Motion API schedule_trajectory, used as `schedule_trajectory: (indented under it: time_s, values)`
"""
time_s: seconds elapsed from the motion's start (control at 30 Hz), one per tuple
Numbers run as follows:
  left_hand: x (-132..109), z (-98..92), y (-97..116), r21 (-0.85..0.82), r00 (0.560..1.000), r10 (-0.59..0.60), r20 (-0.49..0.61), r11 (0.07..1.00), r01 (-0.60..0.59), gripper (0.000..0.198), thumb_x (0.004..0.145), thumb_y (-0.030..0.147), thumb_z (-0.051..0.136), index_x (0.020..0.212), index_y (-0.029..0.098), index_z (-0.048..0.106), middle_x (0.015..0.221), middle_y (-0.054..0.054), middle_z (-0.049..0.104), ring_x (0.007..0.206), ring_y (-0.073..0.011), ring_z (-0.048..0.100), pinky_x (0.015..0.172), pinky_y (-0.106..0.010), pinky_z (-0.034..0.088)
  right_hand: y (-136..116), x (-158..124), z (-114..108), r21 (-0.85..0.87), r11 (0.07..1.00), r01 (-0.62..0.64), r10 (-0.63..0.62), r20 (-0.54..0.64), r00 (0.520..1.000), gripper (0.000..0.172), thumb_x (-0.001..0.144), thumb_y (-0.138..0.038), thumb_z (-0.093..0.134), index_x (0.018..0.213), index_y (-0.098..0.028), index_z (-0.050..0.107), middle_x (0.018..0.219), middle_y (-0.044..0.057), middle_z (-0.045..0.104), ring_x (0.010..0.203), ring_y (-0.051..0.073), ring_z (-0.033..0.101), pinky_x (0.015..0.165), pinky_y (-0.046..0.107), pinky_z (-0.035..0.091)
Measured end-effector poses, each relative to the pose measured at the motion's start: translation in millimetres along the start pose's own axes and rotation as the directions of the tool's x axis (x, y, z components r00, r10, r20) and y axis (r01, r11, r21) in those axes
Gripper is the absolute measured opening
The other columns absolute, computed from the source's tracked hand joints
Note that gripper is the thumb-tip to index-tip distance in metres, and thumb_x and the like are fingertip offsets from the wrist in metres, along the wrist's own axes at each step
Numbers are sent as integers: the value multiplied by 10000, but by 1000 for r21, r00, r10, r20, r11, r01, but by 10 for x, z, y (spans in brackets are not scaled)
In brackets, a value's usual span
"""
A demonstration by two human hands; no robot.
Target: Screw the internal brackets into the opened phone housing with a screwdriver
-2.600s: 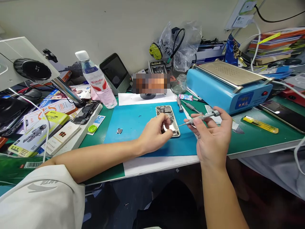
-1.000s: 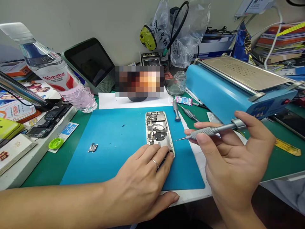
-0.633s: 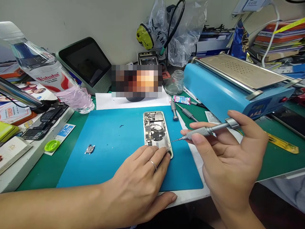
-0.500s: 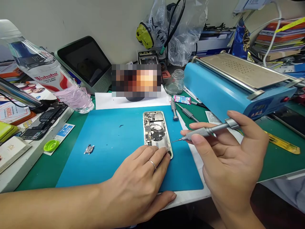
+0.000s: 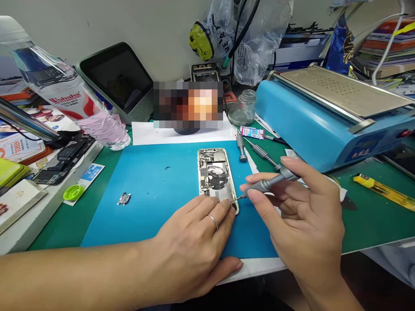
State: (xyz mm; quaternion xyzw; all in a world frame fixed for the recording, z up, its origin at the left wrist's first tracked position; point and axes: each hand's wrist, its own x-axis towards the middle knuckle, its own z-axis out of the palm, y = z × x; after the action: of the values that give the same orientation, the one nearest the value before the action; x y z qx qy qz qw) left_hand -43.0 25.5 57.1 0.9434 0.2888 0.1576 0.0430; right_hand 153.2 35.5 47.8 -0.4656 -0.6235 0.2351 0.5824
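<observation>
Two hands of yours are working at one phone [image 5: 218, 170], which is lying opened on the blue mat [image 5: 175, 181]. Your left hand [image 5: 196, 246] is wearing a ring [image 5: 213, 221] and resting its fingers over the phone's lower end, the thumb standing apart. Your right hand [image 5: 304, 211] is clamping a driver [image 5: 266, 184] between thumb and fingers, its tip pointing at the phone's lower right edge; whether it is touching, you cannot tell.

On your left, the bottle [image 5: 81, 108] is showing "Wahaha" in red, with finer print running too small beneath. The bag [image 5: 249, 56] is carrying dark letters, broken up by folds. The tube [image 5: 253, 132] is bearing a pink and blue label, its print too tiny to read.

The mat is covering part of a green table [image 5: 369, 224], with white paper [image 5: 149, 134] showing behind. A small metal part [image 5: 123, 198] is lying left of the phone. Farther back, a display [image 5: 115, 77], a jar [image 5: 248, 103] and a blue machine [image 5: 292, 116] are standing before a plain pale wall [image 5: 129, 26].
</observation>
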Motion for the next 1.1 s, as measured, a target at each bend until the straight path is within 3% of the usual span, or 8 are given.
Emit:
schedule_trajectory:
  time_s: [0.3, 1.1]
  values:
    - [0, -3, -13, -11, 1000, 3, 5, 1000, -3, 596, 1021, 462, 519, 1371, -15, 586, 1291, -220, 649, 1094, -352, 612, 935, -490, 562, 77, -58, -15, -101, 988, 120, -115, 49, 992, 700, 862, -97, 769, 1458, -362, 517, 1262, 33, 710, 981, 179, 759, 830, 331, 679]
    - [7, -35, -22, -27, 1000, -1, 0, 1000, 1, 585, 1022, 450, 520, 1355, -23, 604, 1274, -221, 646, 1075, -348, 601, 902, -470, 533, 45, -32, -3, -123, 980, 157, -150, 63, 987, 717, 853, -52, 768, 1467, -326, 519, 1200, 55, 718, 980, 182, 765, 835, 289, 676]
